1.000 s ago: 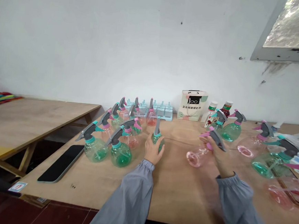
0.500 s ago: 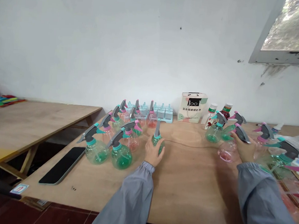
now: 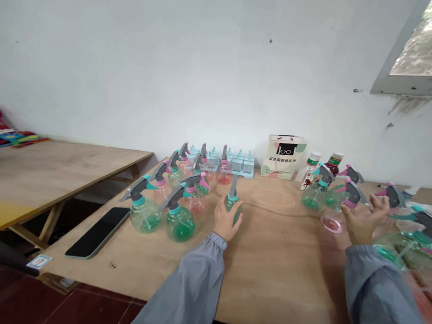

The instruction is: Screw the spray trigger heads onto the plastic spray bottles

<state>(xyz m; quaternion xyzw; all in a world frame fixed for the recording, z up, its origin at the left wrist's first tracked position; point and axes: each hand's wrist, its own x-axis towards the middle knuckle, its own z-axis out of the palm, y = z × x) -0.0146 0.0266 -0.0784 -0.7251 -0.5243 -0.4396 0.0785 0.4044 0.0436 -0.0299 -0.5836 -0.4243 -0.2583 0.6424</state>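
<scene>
My left hand (image 3: 227, 219) is wrapped round a small green spray bottle (image 3: 232, 198) standing on the table, its grey head pointing up. On the right, my right hand (image 3: 364, 219) has its fingers apart, beside a clear pink spray bottle (image 3: 331, 221) with a grey and pink head. It appears to hold nothing; whether its thumb side touches that bottle, I cannot tell. Left of my left hand stand several green and pink spray bottles, the nearest a green spray bottle (image 3: 180, 225) with liquid low inside. Another green spray bottle (image 3: 312, 195) stands behind the pink one.
A black phone (image 3: 98, 232) lies at the table's left edge. Along the wall stand light-blue moulds (image 3: 242, 165), a paper bag (image 3: 284, 157) and two capped bottles. More spray bottles crowd the right side. Across a gap on the left is another wooden table (image 3: 58, 174).
My right hand has let go of the pink spray bottle's head, and its fingers have lifted and spread. My left hand stays on the green bottle. The view has shifted slightly left.
</scene>
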